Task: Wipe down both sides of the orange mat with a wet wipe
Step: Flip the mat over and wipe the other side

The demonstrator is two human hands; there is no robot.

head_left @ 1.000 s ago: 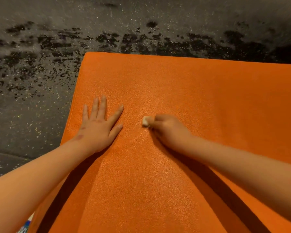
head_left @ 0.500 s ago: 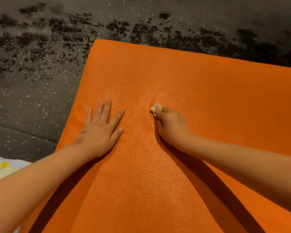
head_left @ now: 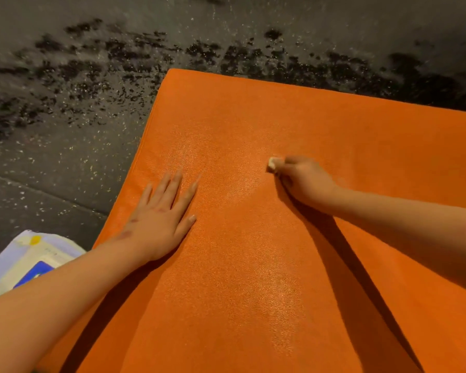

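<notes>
Pressing the left hand (head_left: 159, 219) flat on the orange mat (head_left: 280, 117), fingers straight and slightly spread, just inside the mat's left edge. Pinching a small bunched wet wipe (head_left: 272, 164) in the curled fingers of the right hand (head_left: 304, 181), touching it to the mat just ahead of the knuckles, well apart from the left hand. Leaving a broad bare stretch of orange beyond both hands up to the far edge, more to the right of the right hand, and a long run back between the forearms. Showing the far left corner ahead of the left hand, but cutting the mat off at the right and bottom borders, so not telling its long axis. Hiding most of the wipe inside the right hand. Lying flat on the dark speckled floor (head_left: 65, 157), far edge slanting down rightward. Catching, outside the left forearm and off the mat's edge, part of a white and blue packet (head_left: 24, 265), print too blurred to read.
</notes>
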